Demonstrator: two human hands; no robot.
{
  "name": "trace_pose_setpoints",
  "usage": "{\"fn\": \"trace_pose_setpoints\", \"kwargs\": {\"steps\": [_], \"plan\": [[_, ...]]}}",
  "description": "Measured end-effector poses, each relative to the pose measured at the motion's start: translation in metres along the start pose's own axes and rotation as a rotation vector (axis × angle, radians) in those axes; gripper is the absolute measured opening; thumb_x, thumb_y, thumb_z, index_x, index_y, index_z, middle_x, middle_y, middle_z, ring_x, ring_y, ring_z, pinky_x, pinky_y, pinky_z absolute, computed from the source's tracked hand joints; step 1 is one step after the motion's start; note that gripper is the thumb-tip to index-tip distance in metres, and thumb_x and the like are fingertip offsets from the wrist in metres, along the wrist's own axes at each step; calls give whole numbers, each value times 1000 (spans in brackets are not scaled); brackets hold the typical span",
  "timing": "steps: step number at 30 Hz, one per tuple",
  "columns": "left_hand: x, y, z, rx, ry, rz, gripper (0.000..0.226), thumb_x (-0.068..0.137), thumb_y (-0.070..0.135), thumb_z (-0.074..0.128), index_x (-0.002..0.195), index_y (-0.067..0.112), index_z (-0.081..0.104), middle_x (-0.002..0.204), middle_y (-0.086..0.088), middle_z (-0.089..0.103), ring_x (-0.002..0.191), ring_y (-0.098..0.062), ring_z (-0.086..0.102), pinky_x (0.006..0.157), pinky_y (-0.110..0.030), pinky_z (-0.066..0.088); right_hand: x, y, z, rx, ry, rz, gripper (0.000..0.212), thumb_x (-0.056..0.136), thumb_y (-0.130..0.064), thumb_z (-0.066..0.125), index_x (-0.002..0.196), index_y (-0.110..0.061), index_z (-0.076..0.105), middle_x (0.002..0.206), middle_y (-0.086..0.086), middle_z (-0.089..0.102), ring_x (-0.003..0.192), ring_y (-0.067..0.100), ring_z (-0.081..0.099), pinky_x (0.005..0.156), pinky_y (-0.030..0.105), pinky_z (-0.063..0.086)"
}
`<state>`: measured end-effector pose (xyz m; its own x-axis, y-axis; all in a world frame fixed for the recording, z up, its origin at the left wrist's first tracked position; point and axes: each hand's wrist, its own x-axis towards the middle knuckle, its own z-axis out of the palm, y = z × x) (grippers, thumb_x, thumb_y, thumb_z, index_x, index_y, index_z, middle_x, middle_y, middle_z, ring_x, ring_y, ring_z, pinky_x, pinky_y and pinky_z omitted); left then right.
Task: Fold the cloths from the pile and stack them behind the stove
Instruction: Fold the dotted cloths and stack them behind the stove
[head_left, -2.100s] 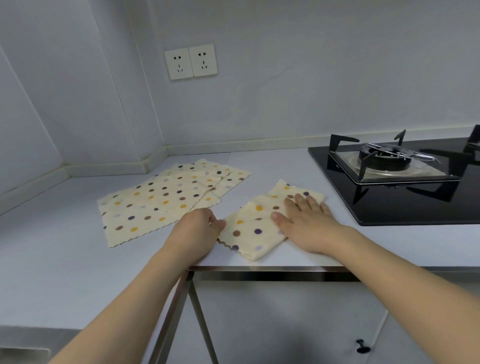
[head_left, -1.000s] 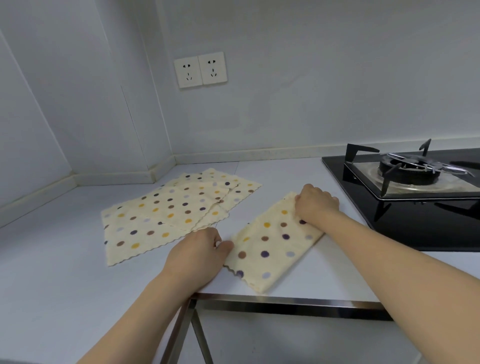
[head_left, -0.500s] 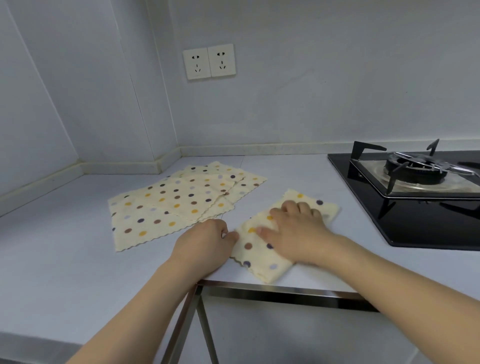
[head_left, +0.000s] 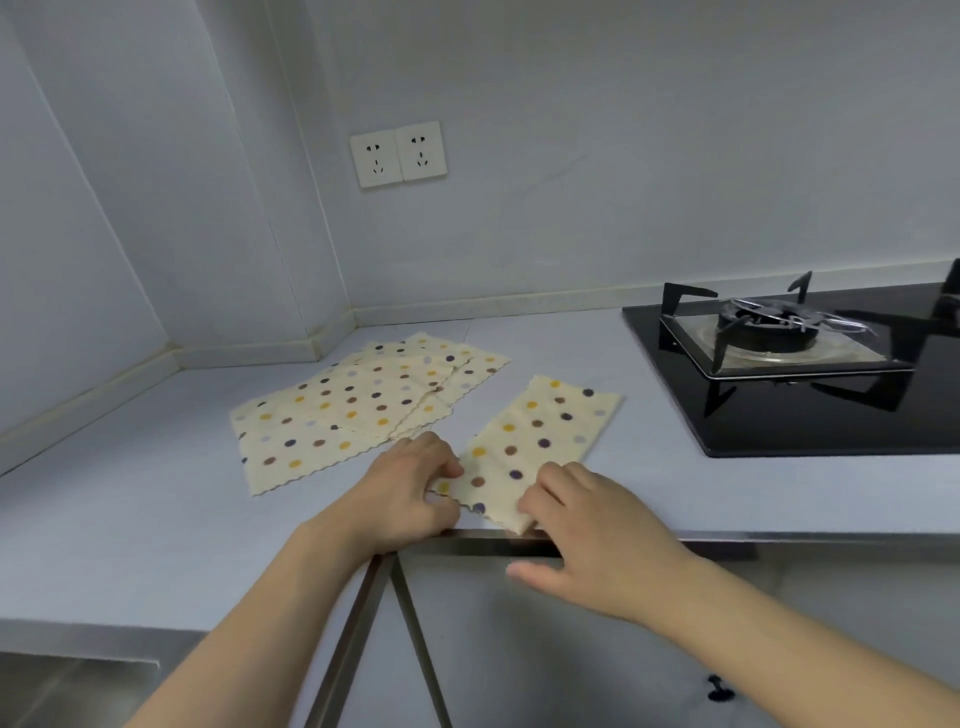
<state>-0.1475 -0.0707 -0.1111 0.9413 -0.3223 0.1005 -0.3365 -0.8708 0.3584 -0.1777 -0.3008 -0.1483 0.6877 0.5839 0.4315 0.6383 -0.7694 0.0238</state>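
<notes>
The half-folded polka-dot cloth (head_left: 537, 441) lies flat on the surface (head_left: 130, 519), between the pile of unfolded cloths (head_left: 358, 405) on the left and the gas stove (head_left: 810, 364) on the right, touching neither. Its long axis runs diagonally, from the near-left end at the surface's front edge to the far-right end pointing towards the stove's near-left corner.

Both hands are at the near short end. The left hand (head_left: 410, 493) has curled fingers pinching the near-left corner of the cloth. The right hand (head_left: 587, 535) rests at the near-right corner, fingers bent onto the cloth's edge; whether it has actually taken a grip cannot be determined from this view. The cloth therefore extends away from both hands, far and to the right.

Judgement: the next fold calls for carrying the near end along the long axis onto the far end. No folded stack is visible behind the stove; the strip there is largely out of view. The task appears to be at an early stage.
</notes>
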Motion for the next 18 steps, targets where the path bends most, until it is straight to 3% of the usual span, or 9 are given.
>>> {"fn": "trace_pose_setpoints", "kwargs": {"steps": [3, 4, 7, 9, 12, 15, 18], "plan": [[-10, 14, -5, 88, -113, -34, 61, 54, 64, 41, 106, 33, 47, 112, 9, 42, 107, -12, 38, 94, -31, 38, 0, 0, -6, -53, 66, -34, 32, 76, -51, 66, 77, -20, 56, 76, -3, 52, 63, 18, 53, 58, 27, 45], [-12, 17, -7, 117, -151, -44, 61, 54, 67, 43, 105, 33, 46, 112, 10, 40, 107, -12, 37, 94, -31, 38, -1, 1, -9, -40, 72, -50, 28, 80, -47, 62, 76, -19, 57, 74, -2, 52, 61, 19, 53, 59, 28, 46], [-21, 25, -9, 172, -185, -6, 40, 70, 55, 64, 100, 33, 48, 119, 13, 35, 112, -8, 32, 96, -28, 35, -6, 5, -22, 57, 18, -34, 35, 95, -42, 37, 87, -18, 60, 83, -1, 56, 75, 23, 57, 69, 35, 49], [-27, 28, -7, 147, -120, 63, 23, 79, 43, 69, 92, 33, 53, 125, 17, 38, 117, -4, 32, 101, -25, 32, -11, 10, -33, 212, -60, 62, 32, 99, -43, 37, 92, -20, 58, 89, -4, 58, 83, 20, 56, 75, 37, 47], [-35, 34, -7, -99, -51, 26, 8, 83, 34, 66, 85, 34, 59, 113, 24, 54, 109, -1, 47, 99, -30, 39, -15, 15, -49, 415, -56, 199, 29, 97, -44, 46, 87, -20, 59, 71, -6, 56, 66, 9, 51, 62, 30, 41], [-32, 45, -14, -392, 0, -65, 11, 73, 36, 63, 75, 26, 60, 81, 11, 59, 77, -9, 51, 72, -29, 39, -15, 24, -54, 552, -45, 300, 31, 94, -43, 53, 82, -15, 61, 62, -3, 53, 55, 10, 44, 57, 29, 36], [-20, 54, -15, -560, 43, -113, 20, 80, 29, 68, 82, 11, 60, 73, -1, 56, 64, -11, 47, 62, -23, 34, -7, 36, -54, 616, -12, 394, 35, 93, -40, 55, 76, -10, 60, 62, 3, 55, 57, 17, 46, 57, 31, 38]]}}
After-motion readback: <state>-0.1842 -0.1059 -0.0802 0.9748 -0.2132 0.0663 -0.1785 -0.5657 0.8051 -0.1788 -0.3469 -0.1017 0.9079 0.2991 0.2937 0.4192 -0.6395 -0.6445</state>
